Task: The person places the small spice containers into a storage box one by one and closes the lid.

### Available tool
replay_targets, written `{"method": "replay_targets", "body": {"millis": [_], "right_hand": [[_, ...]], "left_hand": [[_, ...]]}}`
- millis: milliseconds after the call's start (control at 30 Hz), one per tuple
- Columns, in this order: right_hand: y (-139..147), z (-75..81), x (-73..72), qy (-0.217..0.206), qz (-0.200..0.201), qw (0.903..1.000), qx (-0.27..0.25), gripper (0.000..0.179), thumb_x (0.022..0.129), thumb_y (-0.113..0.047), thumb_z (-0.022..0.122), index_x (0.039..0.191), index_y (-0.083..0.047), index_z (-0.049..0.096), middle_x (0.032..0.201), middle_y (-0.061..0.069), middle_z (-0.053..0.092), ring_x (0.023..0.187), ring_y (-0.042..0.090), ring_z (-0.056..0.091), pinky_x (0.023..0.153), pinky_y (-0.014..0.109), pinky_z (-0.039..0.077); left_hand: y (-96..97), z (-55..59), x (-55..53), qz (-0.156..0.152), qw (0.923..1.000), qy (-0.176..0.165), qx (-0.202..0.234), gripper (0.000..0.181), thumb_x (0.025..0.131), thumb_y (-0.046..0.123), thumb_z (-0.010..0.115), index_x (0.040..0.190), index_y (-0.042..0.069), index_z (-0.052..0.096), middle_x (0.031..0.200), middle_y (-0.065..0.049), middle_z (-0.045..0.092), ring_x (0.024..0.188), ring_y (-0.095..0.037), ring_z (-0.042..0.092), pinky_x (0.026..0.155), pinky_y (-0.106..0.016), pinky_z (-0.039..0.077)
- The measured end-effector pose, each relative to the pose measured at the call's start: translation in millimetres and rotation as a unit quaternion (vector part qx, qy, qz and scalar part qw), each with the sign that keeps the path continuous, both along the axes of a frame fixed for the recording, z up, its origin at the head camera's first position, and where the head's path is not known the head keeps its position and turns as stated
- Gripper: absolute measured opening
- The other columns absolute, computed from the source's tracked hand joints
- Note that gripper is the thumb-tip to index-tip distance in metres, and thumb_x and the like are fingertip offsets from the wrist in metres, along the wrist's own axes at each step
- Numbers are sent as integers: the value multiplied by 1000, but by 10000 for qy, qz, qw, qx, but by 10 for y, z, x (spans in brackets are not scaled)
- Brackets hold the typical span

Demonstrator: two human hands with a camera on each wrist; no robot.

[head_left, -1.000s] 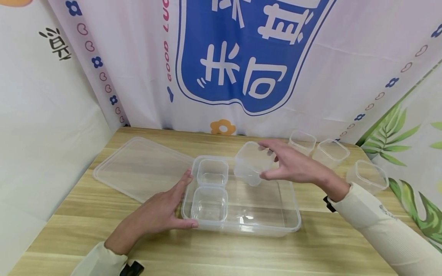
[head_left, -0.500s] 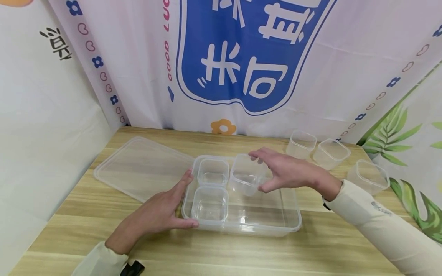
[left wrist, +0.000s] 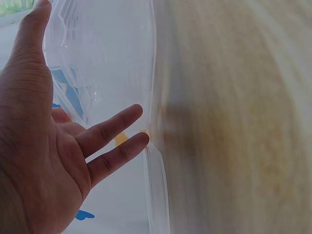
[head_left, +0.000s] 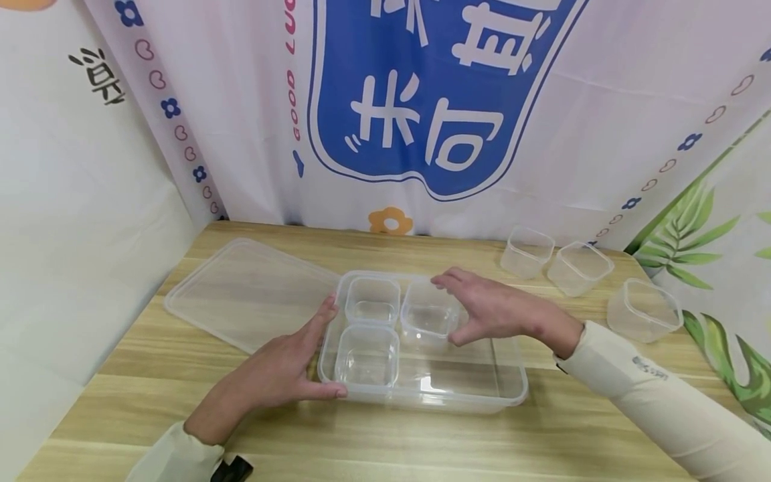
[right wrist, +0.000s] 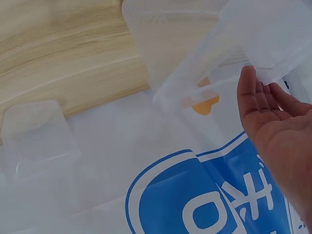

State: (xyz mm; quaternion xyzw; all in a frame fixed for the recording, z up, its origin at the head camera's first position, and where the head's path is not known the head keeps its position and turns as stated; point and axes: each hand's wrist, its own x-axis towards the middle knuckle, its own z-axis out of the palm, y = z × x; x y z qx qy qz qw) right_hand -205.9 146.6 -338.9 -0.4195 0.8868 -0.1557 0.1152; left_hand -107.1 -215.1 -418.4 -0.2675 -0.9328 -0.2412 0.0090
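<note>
A large clear plastic box (head_left: 448, 404) stands on the wooden table. My left hand (head_left: 271, 371) rests along its left side, thumb at the front rim; in the left wrist view that hand (left wrist: 44, 141) has its fingers spread against the clear wall. With thumb and fingers, my right hand (head_left: 496, 309) holds a small square clear container (head_left: 429, 313) low inside the box, toward the back. Two more such containers sit in the box's left part, a rear one (head_left: 372, 302) and a front one (head_left: 366, 361). In the right wrist view, the right fingertips (right wrist: 247, 73) meet the container's edge.
A translucent flat lid (head_left: 253, 294) lies left of the box, its right edge near it. Three small clear containers stand at the right: one at the back (head_left: 527, 254), one beside it (head_left: 580, 268), another farther forward (head_left: 644, 311). A printed curtain (head_left: 253, 147) hangs behind.
The right hand has lowered its small container from a tilted pose above the box to level inside it, beside the rear left container. The left hand stays put.
</note>
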Motion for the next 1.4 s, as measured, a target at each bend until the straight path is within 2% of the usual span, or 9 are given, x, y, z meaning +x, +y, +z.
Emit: {"method": "replay_targets", "body": {"millis": [267,533,667,800,967,1100,1233,1400], "right_hand": [[2,-90,-24,90,94,9999,23,91,77,-30,81,151,6,42,139,15,49,117,29,58,102,43,49],[16,-149,-26,-78,-43,10000,-27,91,79,-28,81,153,3,40,136,16,48,106,26,59,93,41,52],[19,-153,-16,-142,-129,9998,-8,92,81,-30,81,156,0,37,139,15,46,105,26,60,92,41,53],[33,-156,5,-70,-196,9998,-2,91,84,-34,81,156,0,38,143,16,46,114,30,60,98,45,51],[68,-83,20,148,-376,9992,-79,86,86,-40,80,153,-1,45,143,16,51,122,32,58,103,49,48],[176,53,-61,-85,-441,9971,-622,64,93,-36,75,146,-4,55,138,10,60,121,27,59,99,48,51],[379,198,-188,-542,-608,9840,-1584,39,101,-22,68,137,-6,64,126,3,69,113,19,63,93,38,54],[680,286,-355,-976,-1306,9503,-2651,32,106,-16,59,133,0,65,120,6,71,106,17,65,87,26,55]], "left_hand": [[1,-8,-2,10,10000,20,5,131,77,81,67,167,11,1,166,-11,28,123,-38,60,98,-53,52],[3,-3,5,-2,10000,6,3,130,78,77,72,167,12,2,166,-12,28,122,-38,61,97,-53,52],[4,-4,9,8,10000,17,-17,131,78,77,71,167,12,0,165,-14,29,121,-39,61,97,-54,52],[9,-10,11,2,10000,40,-31,131,78,80,68,166,11,0,164,-15,30,120,-41,62,97,-54,52],[13,-12,16,5,10000,27,-7,132,77,80,69,166,11,1,164,-15,29,120,-42,62,97,-54,52],[13,-11,16,22,10000,35,-16,132,77,79,70,166,11,1,164,-14,30,119,-41,62,96,-53,53],[11,-3,13,34,10000,39,-17,132,77,81,68,167,12,1,164,-14,30,117,-40,64,94,-53,54],[13,6,4,42,10000,51,-22,132,77,80,69,167,12,1,164,-14,30,115,-40,65,93,-53,55]]}}
